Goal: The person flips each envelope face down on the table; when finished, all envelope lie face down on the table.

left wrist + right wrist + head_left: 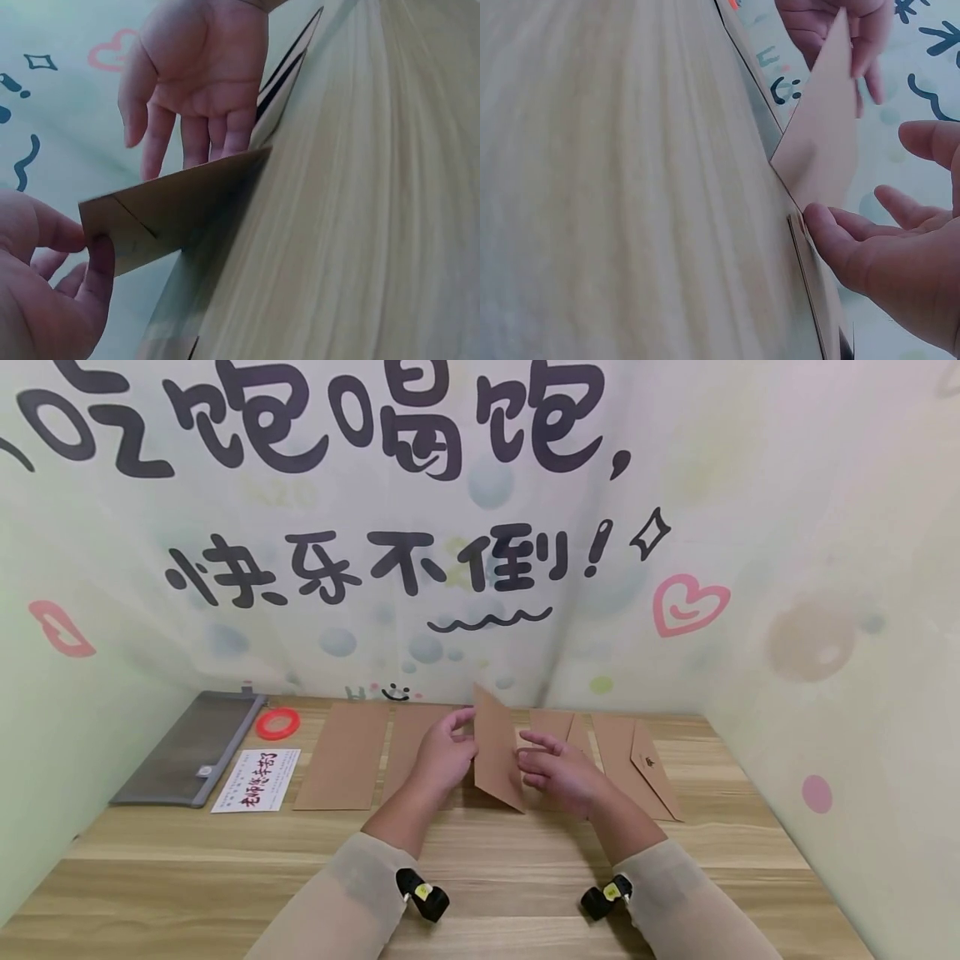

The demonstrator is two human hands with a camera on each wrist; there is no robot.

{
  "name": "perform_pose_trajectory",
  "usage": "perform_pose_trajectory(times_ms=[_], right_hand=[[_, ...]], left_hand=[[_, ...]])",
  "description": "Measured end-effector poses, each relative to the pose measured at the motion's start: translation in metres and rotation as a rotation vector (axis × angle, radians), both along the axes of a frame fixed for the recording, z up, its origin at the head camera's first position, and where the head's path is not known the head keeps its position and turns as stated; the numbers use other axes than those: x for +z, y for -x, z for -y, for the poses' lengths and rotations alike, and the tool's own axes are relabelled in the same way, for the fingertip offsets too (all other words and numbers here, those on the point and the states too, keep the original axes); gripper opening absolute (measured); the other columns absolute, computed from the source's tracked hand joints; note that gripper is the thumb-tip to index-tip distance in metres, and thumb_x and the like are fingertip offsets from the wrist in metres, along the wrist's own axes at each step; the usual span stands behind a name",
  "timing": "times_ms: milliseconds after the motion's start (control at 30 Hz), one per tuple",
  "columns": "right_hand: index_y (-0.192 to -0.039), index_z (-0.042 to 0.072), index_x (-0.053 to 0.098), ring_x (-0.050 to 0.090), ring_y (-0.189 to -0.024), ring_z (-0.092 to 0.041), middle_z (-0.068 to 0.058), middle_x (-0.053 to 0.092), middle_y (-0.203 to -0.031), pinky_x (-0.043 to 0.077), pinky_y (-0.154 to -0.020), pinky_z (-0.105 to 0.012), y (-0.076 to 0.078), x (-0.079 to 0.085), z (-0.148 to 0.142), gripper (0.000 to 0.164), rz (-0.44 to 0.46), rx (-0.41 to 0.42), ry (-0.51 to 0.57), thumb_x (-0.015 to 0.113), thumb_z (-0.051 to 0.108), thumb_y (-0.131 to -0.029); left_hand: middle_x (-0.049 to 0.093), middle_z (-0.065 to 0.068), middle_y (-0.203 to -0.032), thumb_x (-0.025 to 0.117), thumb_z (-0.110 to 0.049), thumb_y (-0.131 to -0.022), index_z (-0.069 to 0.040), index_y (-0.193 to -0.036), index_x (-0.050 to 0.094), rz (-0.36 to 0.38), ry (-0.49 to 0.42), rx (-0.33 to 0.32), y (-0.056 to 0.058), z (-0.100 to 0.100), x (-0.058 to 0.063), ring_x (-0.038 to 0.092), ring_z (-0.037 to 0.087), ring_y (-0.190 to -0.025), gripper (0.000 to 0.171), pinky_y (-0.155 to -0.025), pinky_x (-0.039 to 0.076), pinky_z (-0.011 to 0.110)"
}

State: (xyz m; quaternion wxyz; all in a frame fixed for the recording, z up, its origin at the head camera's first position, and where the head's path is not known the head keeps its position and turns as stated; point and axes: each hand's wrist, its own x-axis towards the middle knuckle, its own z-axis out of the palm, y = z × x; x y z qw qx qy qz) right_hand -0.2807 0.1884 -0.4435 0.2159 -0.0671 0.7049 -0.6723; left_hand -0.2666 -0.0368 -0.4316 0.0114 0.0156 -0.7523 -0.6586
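Observation:
A brown kraft-paper envelope [497, 747] stands raised and tilted over the middle of the row. My left hand [447, 750] pinches its left edge; the left wrist view shows thumb and finger on a corner of the envelope [165, 206]. Loosely extended, the fingers of my right hand [558, 770] are beside the other side of the envelope. In the right wrist view the thumb of the right hand [892, 255] is close to the lower corner of the envelope [821, 142]; whether it touches I cannot tell.
Flat brown envelopes [343, 756] lie in a row, the rightmost envelope [618, 764] with its flap side up. Left of them are a white card [255, 781] with red writing, a red tape roll [277, 723] and a grey zip pouch [183, 752]. A printed curtain [450, 652] borders the wooden table [495, 877].

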Motion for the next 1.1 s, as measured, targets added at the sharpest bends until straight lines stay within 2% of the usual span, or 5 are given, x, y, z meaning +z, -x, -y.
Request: perform_pose_trajectory(times_ms=[167, 367, 500, 900, 1100], right_hand=[[-0.167, 0.002, 0.029, 0.06, -0.136, -0.023, -0.029, 0.048, -0.16, 0.057, -0.107, -0.03, 0.001, -0.001, -0.001, 0.064, -0.011, -0.021, -0.012, 0.055, 0.015, -0.11], [-0.167, 0.001, 0.027, 0.052, -0.147, -0.034, -0.03, 0.046, -0.162, 0.056, -0.11, -0.032, 0.001, -0.001, 0.0, 0.065, -0.004, -0.036, -0.013, 0.055, 0.015, -0.11], [-0.167, 0.002, 0.027, 0.048, -0.151, -0.037, -0.029, 0.045, -0.163, 0.055, -0.112, -0.033, 0.002, -0.001, -0.001, 0.065, 0.009, -0.048, -0.012, 0.055, 0.015, -0.11], [-0.167, 0.001, 0.026, 0.046, -0.153, -0.039, -0.03, 0.043, -0.163, 0.053, -0.116, -0.038, 0.002, 0.001, -0.002, 0.066, 0.025, -0.052, 0.015, 0.055, 0.014, -0.11], [-0.168, 0.001, 0.024, 0.042, -0.156, -0.041, -0.031, 0.041, -0.165, 0.047, -0.123, -0.044, 0.002, 0.0, 0.0, 0.065, 0.021, -0.036, 0.029, 0.053, 0.013, -0.111]], left_hand=[[0.058, 0.008, -0.158, 0.054, 0.002, -0.093, -0.011, -0.153, 0.057, 0.003, 0.141, 0.004, 0.0, 0.004, -0.005, 0.063, 0.031, -0.13, 0.061, -0.106, 0.056, 0.044], [0.049, 0.016, -0.166, 0.049, 0.0, -0.094, -0.009, -0.16, 0.048, 0.076, 0.266, -0.051, 0.0, 0.008, -0.007, 0.043, 0.034, -0.157, 0.067, -0.13, 0.036, 0.053], [0.049, 0.02, -0.166, 0.048, -0.001, -0.096, -0.007, -0.161, 0.045, 0.094, 0.329, -0.084, 0.0, 0.007, -0.008, 0.041, 0.036, -0.158, 0.066, -0.131, 0.034, 0.053], [0.053, 0.026, -0.16, 0.049, -0.003, -0.098, -0.004, -0.16, 0.045, 0.079, 0.396, -0.105, 0.003, 0.007, -0.011, 0.048, 0.04, -0.153, 0.062, -0.129, 0.037, 0.054], [0.05, 0.025, -0.162, 0.049, -0.006, -0.101, -0.006, -0.161, 0.044, 0.107, 0.37, -0.115, 0.002, 0.011, -0.009, 0.045, 0.042, -0.155, 0.06, -0.13, 0.034, 0.056]])
